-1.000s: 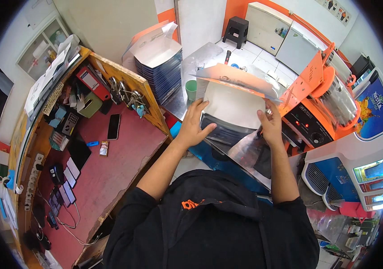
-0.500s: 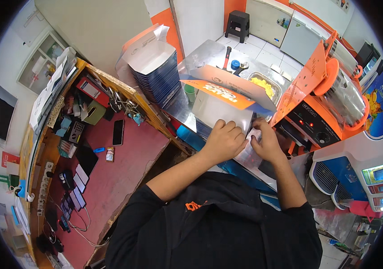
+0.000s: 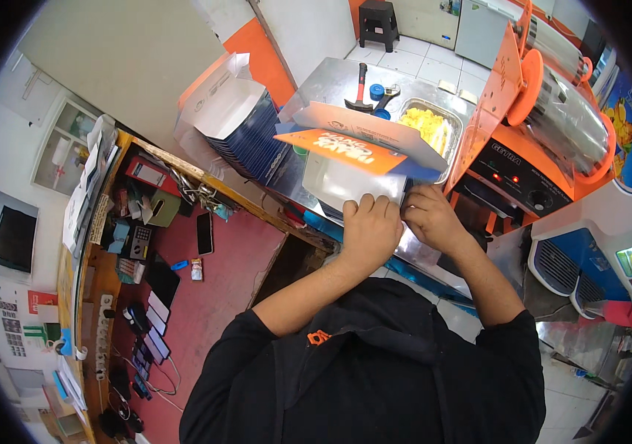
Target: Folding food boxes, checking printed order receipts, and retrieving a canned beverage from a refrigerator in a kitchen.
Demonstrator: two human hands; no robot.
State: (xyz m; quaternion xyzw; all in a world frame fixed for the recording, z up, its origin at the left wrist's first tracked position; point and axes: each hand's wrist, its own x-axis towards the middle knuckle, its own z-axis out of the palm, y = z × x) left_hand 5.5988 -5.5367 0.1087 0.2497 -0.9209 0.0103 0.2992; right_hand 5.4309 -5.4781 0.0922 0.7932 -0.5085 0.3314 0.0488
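Observation:
An open cardboard food box [image 3: 364, 152], white inside with an orange and blue lid flap, lies on the steel counter [image 3: 330, 78] in front of me. My left hand [image 3: 370, 231] presses on its near edge with fingers curled. My right hand [image 3: 432, 217] sits right beside it at the box's near right corner, fingers folded onto the cardboard. Both hands touch each other and grip the box's front rim.
A stack of flat folded boxes [image 3: 238, 126] stands left of the counter. A metal tray of yellow food [image 3: 425, 126], a hammer [image 3: 361, 87] and a blue cap lie behind. An orange machine [image 3: 523, 170] is at right. The red desk [image 3: 212, 296] holds phones and clutter.
My hands dropped from holding the raised box sheet apart to meeting side by side at its near edge. The box now lies lower on the counter with its lid flap folded up.

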